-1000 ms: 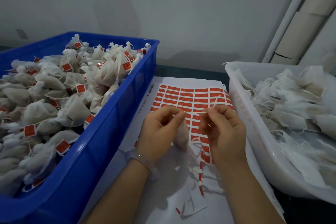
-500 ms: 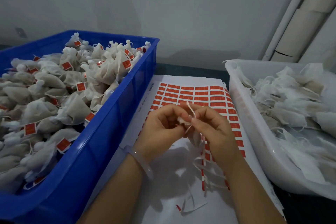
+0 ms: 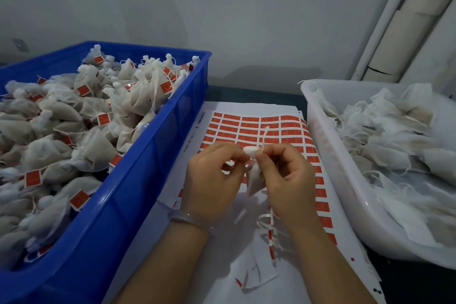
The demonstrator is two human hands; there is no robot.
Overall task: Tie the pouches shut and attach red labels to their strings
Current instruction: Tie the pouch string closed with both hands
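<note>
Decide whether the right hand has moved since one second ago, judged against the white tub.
Yes. The right hand has shifted left, away from the white tub and closer to the left hand.

1. Two hands are in view, the left hand (image 3: pixel 212 180) and the right hand (image 3: pixel 288 180), each on a forearm that enters from the lower edge.
2. The left forearm (image 3: pixel 167 261) and the right forearm (image 3: pixel 328 261) are bare along all the length that shows.
3. A bangle (image 3: pixel 190 219) circles the left wrist. It is smooth, rounded, pale and translucent, with a faint gloss.
4. The fingers (image 3: pixel 283 155) are bare as well.
</note>
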